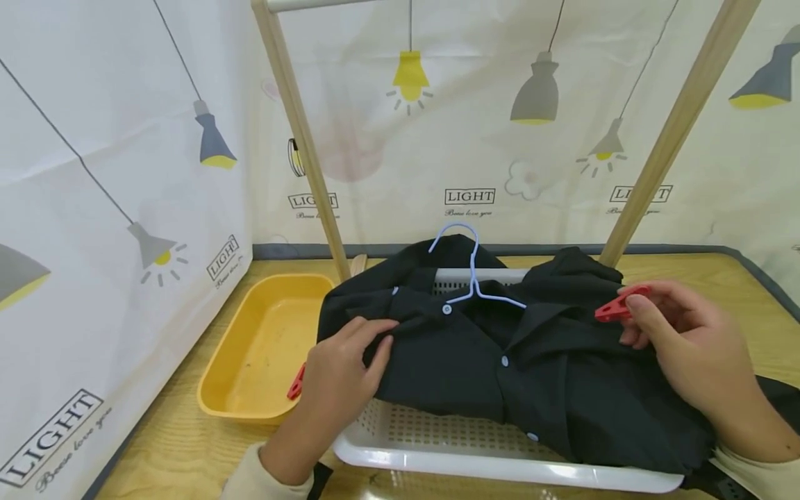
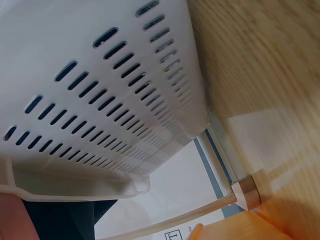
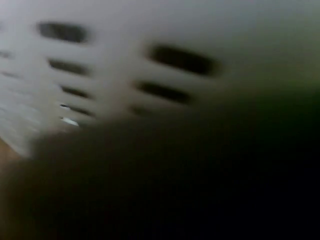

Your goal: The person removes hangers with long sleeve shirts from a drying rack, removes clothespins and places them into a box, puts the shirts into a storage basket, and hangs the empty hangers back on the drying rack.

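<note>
A black button shirt (image 1: 462, 368) lies spread over a white perforated basket (image 1: 437, 458), with a light-blue hanger (image 1: 475, 278) at its collar and the hook pointing up. My left hand (image 1: 340, 371) pinches the shirt cloth at its left part, left of the hanger. Above the shirt's right part, my right hand (image 1: 694, 340) holds a red clothespin (image 1: 621, 304) between thumb and fingers. The left wrist view shows the basket's slotted side (image 2: 115, 90). In the right wrist view, dark blur hides most of the scene.
A yellow basin (image 1: 215, 361) stands left of the basket, with another red clothespin (image 1: 296, 383) by its right side, partly hidden by my left hand. Two wooden posts (image 1: 306, 146) of a rack rise behind the basket. A patterned cloth (image 1: 387, 201) hangs behind the wooden table (image 1: 156, 444).
</note>
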